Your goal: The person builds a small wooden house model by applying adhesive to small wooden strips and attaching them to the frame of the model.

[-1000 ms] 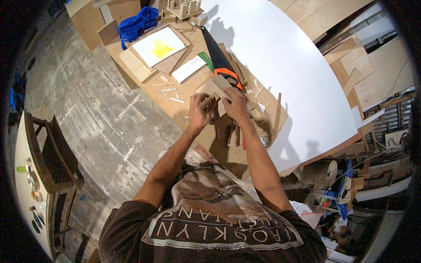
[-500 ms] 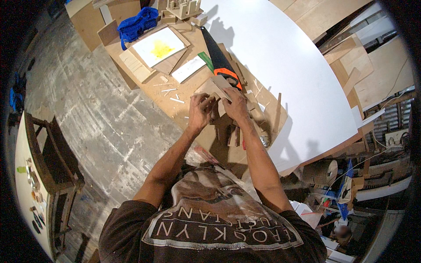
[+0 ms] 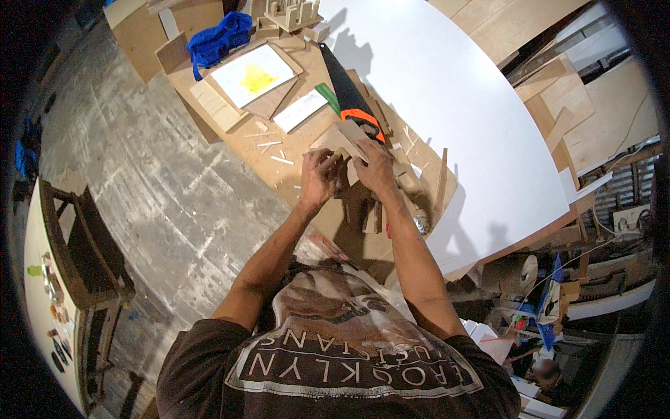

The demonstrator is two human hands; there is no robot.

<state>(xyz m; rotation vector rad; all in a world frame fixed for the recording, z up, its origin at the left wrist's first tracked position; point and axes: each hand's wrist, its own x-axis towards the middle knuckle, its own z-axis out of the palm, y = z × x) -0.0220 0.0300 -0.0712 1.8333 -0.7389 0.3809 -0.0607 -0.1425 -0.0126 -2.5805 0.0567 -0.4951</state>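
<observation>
Both of my hands are close together over the near part of the workbench. My right hand (image 3: 377, 167) is closed on a flat, light wooden board (image 3: 351, 133), its fingers along the right side. My left hand (image 3: 320, 172) curls its fingers around a small wooden block (image 3: 340, 151) that touches or nearly touches the board. How far the block runs is hidden by the fingers. Just beyond the board lies a handsaw (image 3: 340, 80) with a black blade and orange handle. Below my hands stand wooden pieces (image 3: 372, 216), partly in shadow.
A large white sheet (image 3: 433, 105) covers the right of the bench. Farther left are a blue cloth (image 3: 218, 42), a white board with a yellow stain (image 3: 255, 75), wood offcuts (image 3: 283, 160) and a slatted wooden piece (image 3: 293, 12). Another table (image 3: 49, 279) stands at far left.
</observation>
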